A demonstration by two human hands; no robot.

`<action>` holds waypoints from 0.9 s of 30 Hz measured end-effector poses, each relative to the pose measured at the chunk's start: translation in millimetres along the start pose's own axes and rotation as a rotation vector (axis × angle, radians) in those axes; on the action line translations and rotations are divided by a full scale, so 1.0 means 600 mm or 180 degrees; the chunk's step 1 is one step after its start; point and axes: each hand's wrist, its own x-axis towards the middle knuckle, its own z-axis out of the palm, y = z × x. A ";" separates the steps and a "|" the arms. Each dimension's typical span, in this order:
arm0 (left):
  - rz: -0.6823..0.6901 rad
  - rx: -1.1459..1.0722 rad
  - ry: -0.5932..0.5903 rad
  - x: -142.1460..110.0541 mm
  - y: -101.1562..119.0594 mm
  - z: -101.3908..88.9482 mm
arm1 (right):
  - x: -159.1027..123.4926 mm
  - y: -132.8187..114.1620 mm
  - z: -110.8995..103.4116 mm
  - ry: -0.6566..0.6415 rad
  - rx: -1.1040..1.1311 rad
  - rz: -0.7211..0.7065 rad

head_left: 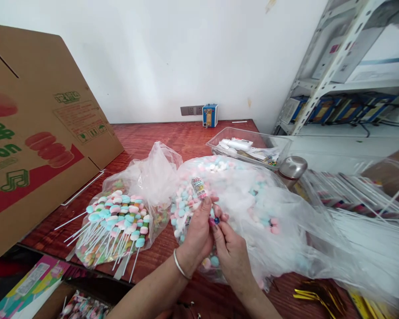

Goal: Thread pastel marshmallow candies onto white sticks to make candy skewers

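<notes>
My left hand (198, 230), with a bangle at the wrist, and my right hand (231, 248) meet over a large clear bag of marshmallows (185, 195). Between their closed fingertips shows a small shiny dark blue round piece (216, 220), with a bit of pink beside it; its kind is unclear. Just beyond my left thumb lies a small printed label (198, 188); whether the thumb touches it, I cannot tell. To the left, marshmallow sticks (118, 217) in pink, blue and white rest in a pile on another clear bag (159, 170) of colourful sweets.
A large cardboard box (36, 146) stands at left. Behind the bags are a clear plastic tray (216, 142) of tubes and a metal-capped flask (292, 167). White sticks (362, 239) and gold foil strips (314, 296) lie right. A blue-and-white device (210, 116) sits by the wall.
</notes>
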 end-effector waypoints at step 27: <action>0.0491 0.1447 0.0178 -0.033 -0.014 -0.029 | -0.018 0.023 0.003 0.0173 0.0015 -0.0049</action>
